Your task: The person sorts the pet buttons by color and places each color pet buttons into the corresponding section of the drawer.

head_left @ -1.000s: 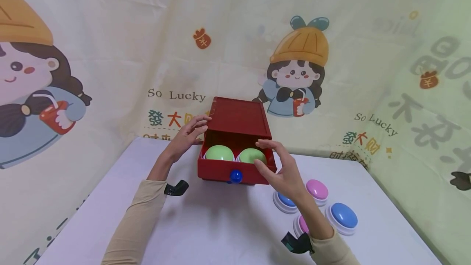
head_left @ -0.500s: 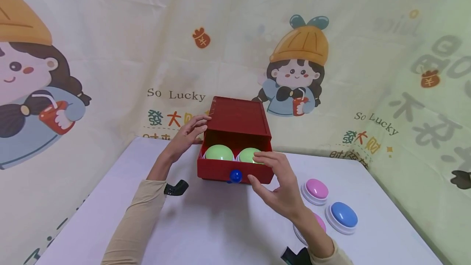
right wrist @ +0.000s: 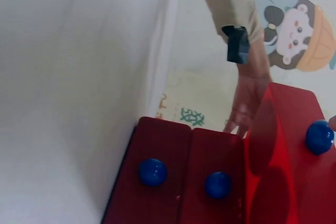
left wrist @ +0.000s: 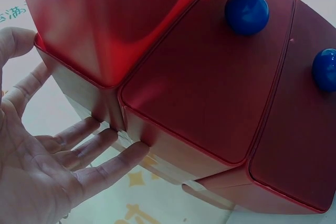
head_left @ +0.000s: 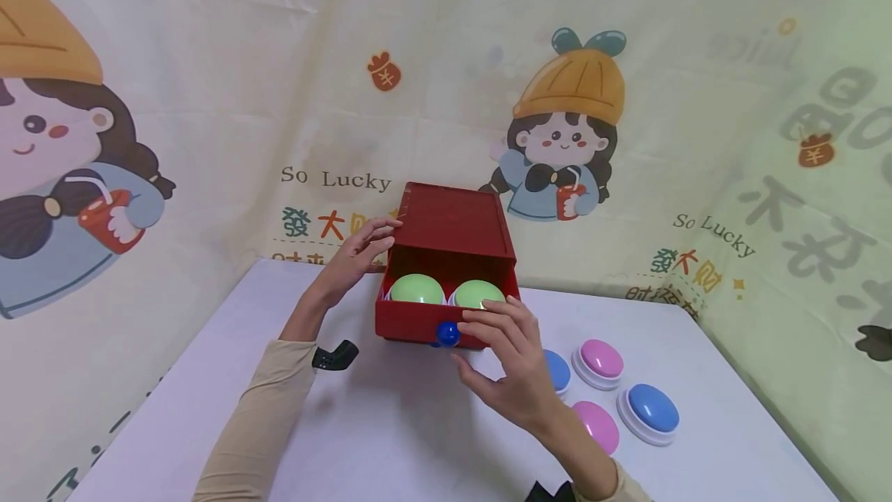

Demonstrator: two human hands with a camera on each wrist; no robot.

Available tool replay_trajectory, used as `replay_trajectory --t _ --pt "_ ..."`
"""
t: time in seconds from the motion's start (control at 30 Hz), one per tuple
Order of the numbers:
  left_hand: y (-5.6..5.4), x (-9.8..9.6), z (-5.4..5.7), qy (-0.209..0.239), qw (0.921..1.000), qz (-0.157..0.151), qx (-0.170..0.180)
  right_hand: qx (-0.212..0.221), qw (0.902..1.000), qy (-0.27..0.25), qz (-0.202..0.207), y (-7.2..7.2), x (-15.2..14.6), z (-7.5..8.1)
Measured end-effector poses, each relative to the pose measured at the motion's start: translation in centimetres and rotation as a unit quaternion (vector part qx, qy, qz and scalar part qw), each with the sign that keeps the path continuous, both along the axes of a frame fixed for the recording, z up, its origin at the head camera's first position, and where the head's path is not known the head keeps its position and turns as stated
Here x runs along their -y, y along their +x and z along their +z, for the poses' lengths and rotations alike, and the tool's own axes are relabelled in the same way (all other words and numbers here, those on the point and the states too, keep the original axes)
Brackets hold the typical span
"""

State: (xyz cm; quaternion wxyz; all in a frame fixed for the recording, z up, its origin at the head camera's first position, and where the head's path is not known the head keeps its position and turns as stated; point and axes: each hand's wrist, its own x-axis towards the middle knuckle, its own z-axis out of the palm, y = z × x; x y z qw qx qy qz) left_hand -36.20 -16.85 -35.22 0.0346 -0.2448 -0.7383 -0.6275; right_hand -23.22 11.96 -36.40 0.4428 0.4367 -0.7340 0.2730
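Note:
A red drawer cabinet (head_left: 453,217) stands on the table with its top drawer (head_left: 411,321) pulled out. Inside the drawer sit two light-green dome-topped push buttons (head_left: 416,287), side by side. My left hand (head_left: 351,260) rests along the cabinet's left side; in the left wrist view its spread fingers (left wrist: 113,169) touch the side wall and the thumb reaches the edge. At the drawer's blue knob (head_left: 448,334), my right hand (head_left: 512,374) has its fingertips close to the right side and its thumb lower down. One fingertip shows beside that knob (right wrist: 319,137) in the right wrist view.
Right of the cabinet, blue buttons (head_left: 653,407) and pink buttons (head_left: 601,359) on white bases stand on the white table (head_left: 348,440). Two lower drawers with blue knobs (right wrist: 153,172) are shut. A printed cloth (head_left: 446,122) hangs behind.
My right hand has moved from the drawer's right wall, left and down to the blue knob. The left hand stays at the cabinet's side, and the drawer remains pulled out.

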Motion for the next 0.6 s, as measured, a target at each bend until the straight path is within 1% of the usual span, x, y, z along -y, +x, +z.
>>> replay_trajectory --t 0.17,0.37,0.5,0.6 --pt "0.1 -0.1 0.1 -0.002 1.0 0.002 0.0 -0.021 0.9995 0.016 -0.016 -0.1 0.3 -0.5" --pt "0.0 0.0 0.0 -0.002 1.0 0.004 0.0 -0.052 0.9982 0.016 -0.026 -0.3 0.8 -0.8" --pt "0.0 0.0 0.0 -0.001 1.0 0.004 -0.001 -0.058 0.9977 0.011 -0.032 -0.4 1.0 -0.9" --pt "0.1 0.0 0.1 -0.001 1.0 0.003 0.0 -0.054 0.9978 0.01 -0.036 -0.3 1.1 -0.9"
